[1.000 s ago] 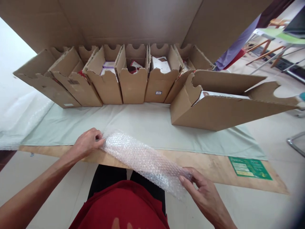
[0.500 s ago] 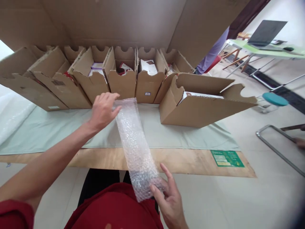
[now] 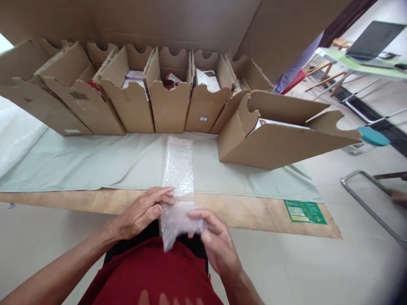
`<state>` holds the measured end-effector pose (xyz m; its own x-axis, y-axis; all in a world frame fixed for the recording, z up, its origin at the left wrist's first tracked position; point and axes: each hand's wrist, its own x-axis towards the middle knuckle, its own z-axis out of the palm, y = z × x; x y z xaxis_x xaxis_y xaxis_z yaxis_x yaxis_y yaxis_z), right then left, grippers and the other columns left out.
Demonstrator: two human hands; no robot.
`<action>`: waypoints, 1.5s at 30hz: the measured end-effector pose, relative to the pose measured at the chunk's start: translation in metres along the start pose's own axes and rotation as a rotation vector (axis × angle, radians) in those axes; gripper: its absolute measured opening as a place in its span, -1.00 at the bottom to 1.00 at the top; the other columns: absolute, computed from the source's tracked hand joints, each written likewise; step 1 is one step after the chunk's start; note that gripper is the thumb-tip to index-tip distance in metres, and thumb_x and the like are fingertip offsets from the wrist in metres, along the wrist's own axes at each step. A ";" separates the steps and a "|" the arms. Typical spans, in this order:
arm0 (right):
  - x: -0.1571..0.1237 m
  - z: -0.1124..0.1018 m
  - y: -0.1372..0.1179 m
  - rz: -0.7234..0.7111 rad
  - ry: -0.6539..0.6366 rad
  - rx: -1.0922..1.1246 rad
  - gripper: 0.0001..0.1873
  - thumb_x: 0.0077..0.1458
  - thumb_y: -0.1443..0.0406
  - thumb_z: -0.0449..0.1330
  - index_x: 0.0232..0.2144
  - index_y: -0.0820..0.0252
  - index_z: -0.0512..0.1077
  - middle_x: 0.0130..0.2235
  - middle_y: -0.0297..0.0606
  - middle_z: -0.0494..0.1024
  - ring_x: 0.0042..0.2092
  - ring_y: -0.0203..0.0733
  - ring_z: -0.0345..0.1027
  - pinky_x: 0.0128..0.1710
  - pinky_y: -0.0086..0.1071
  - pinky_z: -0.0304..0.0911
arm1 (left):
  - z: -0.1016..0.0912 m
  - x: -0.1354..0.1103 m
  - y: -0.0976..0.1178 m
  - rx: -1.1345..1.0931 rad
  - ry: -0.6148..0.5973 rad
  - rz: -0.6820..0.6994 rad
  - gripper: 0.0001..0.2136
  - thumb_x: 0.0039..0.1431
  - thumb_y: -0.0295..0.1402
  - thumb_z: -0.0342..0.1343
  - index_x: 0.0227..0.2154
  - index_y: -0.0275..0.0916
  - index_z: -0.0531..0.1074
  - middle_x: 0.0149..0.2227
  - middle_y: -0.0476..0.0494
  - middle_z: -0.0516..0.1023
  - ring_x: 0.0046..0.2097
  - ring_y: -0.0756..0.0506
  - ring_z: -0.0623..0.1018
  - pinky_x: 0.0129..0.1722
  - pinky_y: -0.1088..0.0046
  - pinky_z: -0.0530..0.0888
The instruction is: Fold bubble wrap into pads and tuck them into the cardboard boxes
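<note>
The right hand (image 3: 220, 242) is pinching the bubble wrap (image 3: 179, 169) near end; the left hand (image 3: 142, 215), grip unclenched, is touching its edge.

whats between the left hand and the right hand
The near end of the bubble wrap lies between the left hand and right hand, as the head view shows.

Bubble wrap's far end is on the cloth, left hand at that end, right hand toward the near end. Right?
No, not the far end: the head view shows the left hand at the left edge of the bubble wrap, nearer the body. The rest holds: far end on the cloth, right hand toward the near end.
</note>
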<state>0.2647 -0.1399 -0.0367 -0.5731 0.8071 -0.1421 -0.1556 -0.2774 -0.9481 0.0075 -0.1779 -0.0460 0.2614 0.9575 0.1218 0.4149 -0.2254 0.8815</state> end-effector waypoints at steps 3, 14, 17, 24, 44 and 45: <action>0.037 0.008 -0.010 -0.051 0.026 0.120 -0.39 0.19 -0.12 0.23 0.15 0.06 0.44 0.08 -0.05 0.60 0.13 0.09 0.46 -0.06 -0.17 0.42 | 0.009 0.000 -0.005 -0.088 0.099 -0.084 -0.39 0.46 -0.01 -0.18 0.45 -0.14 0.02 0.11 -0.32 0.59 0.11 -0.28 0.58 0.14 0.06 0.50; 0.070 0.009 0.006 0.019 0.008 0.033 -0.15 0.20 0.20 0.31 0.41 -0.02 0.02 0.21 -0.07 0.50 0.23 -0.01 0.40 0.03 -0.18 0.45 | 0.061 0.014 0.000 0.477 0.669 -0.011 -0.52 0.36 -0.47 0.06 0.31 -0.18 0.25 -0.17 -0.16 0.56 -0.13 -0.16 0.52 -0.05 0.20 0.50; 0.068 0.006 0.003 -0.071 -0.003 -0.226 -0.40 0.26 0.27 0.22 0.31 -0.02 0.25 0.17 -0.11 0.54 0.19 -0.01 0.44 0.05 -0.12 0.46 | 0.055 0.011 0.003 0.576 0.585 -0.010 -0.66 0.35 -0.46 0.07 0.15 -0.26 0.40 -0.17 -0.20 0.55 -0.11 -0.20 0.48 -0.05 0.13 0.45; 0.053 -0.014 0.008 -0.541 -0.088 -1.154 -0.50 0.22 0.40 0.21 0.21 0.10 0.38 0.28 -0.07 0.45 0.35 0.17 0.22 0.25 0.17 0.25 | 0.031 0.002 -0.002 0.643 0.485 0.001 -0.71 0.28 -0.28 0.19 0.01 -0.26 0.52 -0.03 -0.32 0.44 -0.02 -0.28 0.48 -0.02 0.07 0.49; 0.057 -0.005 -0.003 -0.727 0.311 -1.153 -0.79 0.37 0.27 0.20 0.02 0.12 0.45 -0.08 -0.11 0.61 -0.07 -0.03 0.51 -0.08 -0.15 0.40 | 0.018 0.019 -0.001 0.364 0.520 -0.209 -0.78 0.29 -0.35 0.16 -0.04 -0.26 0.54 -0.42 0.02 0.54 -0.41 -0.02 0.52 -0.40 0.47 0.45; 0.056 -0.004 -0.002 -0.750 0.260 -1.188 -0.78 0.35 0.29 0.21 0.03 0.12 0.45 -0.05 -0.10 0.60 -0.03 0.00 0.49 -0.05 -0.12 0.39 | 0.018 0.022 -0.002 0.376 0.524 -0.223 -0.77 0.29 -0.35 0.15 -0.03 -0.26 0.53 -0.44 0.04 0.52 -0.44 -0.01 0.50 -0.40 0.47 0.45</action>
<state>0.2364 -0.0920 -0.0438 -0.4769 0.6720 0.5665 0.4784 0.7392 -0.4741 0.0281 -0.1595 -0.0537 -0.2828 0.9276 0.2442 0.7090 0.0307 0.7045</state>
